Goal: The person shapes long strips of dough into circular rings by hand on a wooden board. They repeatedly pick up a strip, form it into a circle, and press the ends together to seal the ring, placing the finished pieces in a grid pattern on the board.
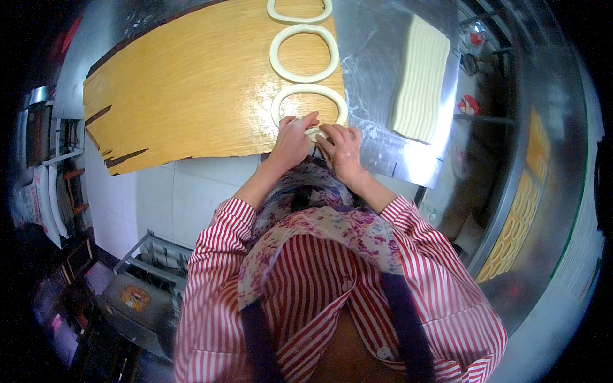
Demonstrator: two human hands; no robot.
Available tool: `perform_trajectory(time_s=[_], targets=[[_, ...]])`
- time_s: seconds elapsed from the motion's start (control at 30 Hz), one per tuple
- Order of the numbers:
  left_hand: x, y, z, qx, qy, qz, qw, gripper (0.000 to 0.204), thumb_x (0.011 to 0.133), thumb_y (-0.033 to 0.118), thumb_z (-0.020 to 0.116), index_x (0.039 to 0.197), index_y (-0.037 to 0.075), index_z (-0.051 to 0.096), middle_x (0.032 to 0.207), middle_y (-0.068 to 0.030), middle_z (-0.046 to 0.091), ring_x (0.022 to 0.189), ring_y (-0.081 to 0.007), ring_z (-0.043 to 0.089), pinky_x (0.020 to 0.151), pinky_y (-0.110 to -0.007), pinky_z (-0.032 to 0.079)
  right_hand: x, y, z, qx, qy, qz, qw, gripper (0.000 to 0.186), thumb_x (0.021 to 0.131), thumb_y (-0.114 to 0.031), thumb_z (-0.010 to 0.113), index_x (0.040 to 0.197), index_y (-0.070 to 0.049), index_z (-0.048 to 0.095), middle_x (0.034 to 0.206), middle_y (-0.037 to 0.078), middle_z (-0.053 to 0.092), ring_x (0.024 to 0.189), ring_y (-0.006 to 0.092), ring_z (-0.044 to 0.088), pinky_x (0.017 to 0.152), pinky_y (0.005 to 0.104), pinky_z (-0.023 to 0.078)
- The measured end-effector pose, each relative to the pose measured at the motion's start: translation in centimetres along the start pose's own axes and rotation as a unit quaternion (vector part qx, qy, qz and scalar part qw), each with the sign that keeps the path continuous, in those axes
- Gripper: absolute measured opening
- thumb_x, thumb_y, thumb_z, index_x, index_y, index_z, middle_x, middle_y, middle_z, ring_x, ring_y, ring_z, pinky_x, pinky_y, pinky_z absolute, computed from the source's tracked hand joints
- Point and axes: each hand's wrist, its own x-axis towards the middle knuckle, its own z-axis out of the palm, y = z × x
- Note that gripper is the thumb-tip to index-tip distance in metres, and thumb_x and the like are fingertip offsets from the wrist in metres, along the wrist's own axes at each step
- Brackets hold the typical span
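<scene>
A pale dough ring (309, 89) lies on the near right corner of a thin wooden board (185, 83). Both my hands are at its near side, close together. My left hand (295, 139) has its fingers closed on the ring's near edge, index finger pointing right. My right hand (343, 145) pinches the same stretch of dough with bent fingers. The fingers partly cover the dough there, so the join is hidden. Beyond it are a second dough ring (276, 56) and a third dough ring (274, 14), cut by the top edge.
Right of the board, a slab of parallel dough strips (420, 80) lies on a floury steel tabletop (367, 76). A tray of several ring shapes (514, 230) stands far right. The board's left end is split. At lower left is a metal-framed stand (143, 281).
</scene>
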Motion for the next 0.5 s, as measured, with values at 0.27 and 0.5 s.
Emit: perform_trajectory(time_s=[0.27,0.5], targets=[[1.1,1.3,0.8,0.003,0.020,0.047,0.999,0.041,0.084,0.010,0.067,0.124,0.002,0.064,0.104,-0.0142,0.073,0.094,-0.0335,0.062,0.094,-0.042,0.043,-1.1,-0.8,-4.3,-0.024,0.004,-0.003,1.000,0.045,0.077,-0.009,0.070,0.121,-0.011,0.067,0.137,0.009,0.056,0.123,0.0276,0.053,0.101,0.0500,0.038],[0.4,0.5,1.9,0.080,0.051,0.069,0.993,0.031,0.087,0.013,0.069,0.116,0.004,0.068,0.095,-0.0137,0.070,0.090,-0.0340,0.061,0.085,-0.046,0.048,-1.1,1.5,-4.6,0.050,0.127,0.110,0.985,0.041,0.079,0.001,0.069,0.119,-0.007,0.066,0.125,0.014,0.062,0.112,0.0316,0.060,0.093,0.0438,0.046]])
